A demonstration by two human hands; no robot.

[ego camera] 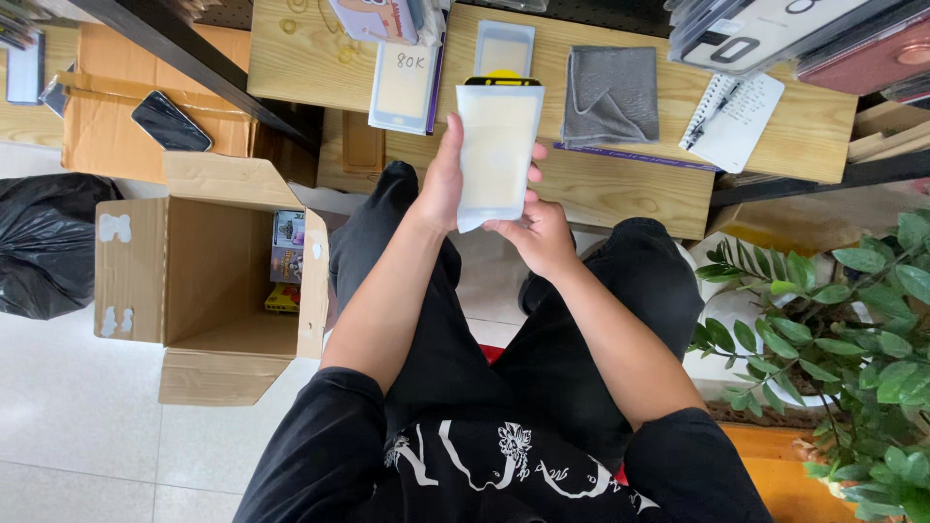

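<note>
Gripping a flat white packet [498,150] from both sides, the two hands are seen above the lap, just before a wooden bench [620,194]. The packet is clasped along its left edge by the left hand [441,184], fingers curled behind it. Its lower right corner is pinched by the right hand [539,232]. An open box [208,281] stands on the floor, left.
</note>
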